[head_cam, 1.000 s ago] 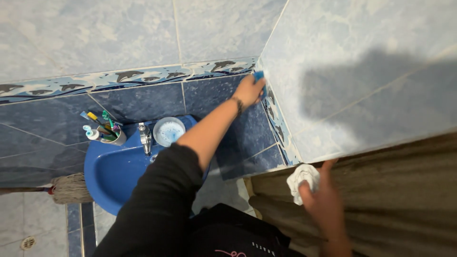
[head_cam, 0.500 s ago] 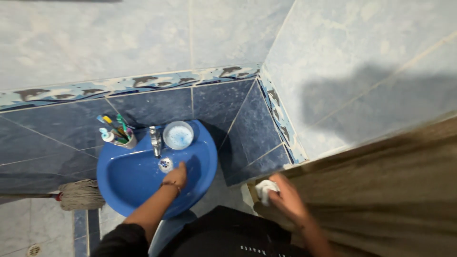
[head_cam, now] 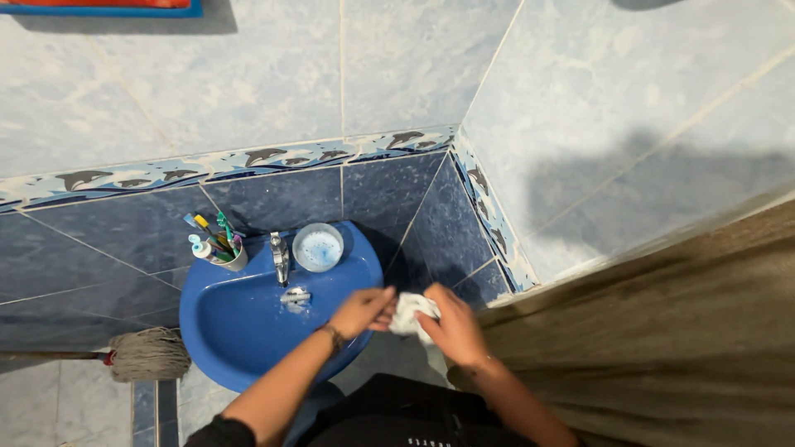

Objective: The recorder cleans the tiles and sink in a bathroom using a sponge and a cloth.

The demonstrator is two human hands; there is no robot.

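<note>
Blue tiled walls point(head_cam: 248, 99), blue sink point(head_cam: 240, 331), mop point(head_cam: 149, 353).

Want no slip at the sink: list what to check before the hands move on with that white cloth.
1. White cloth held by both hands: ok; left hand and right hand grip it.
2. Cloth over the blue basin: not ok, it hangs at the right rim.
3. Tap running: cannot tell.
4. Round dish away from hands: ok.
5. Toothbrush cup upright: ok.
</note>
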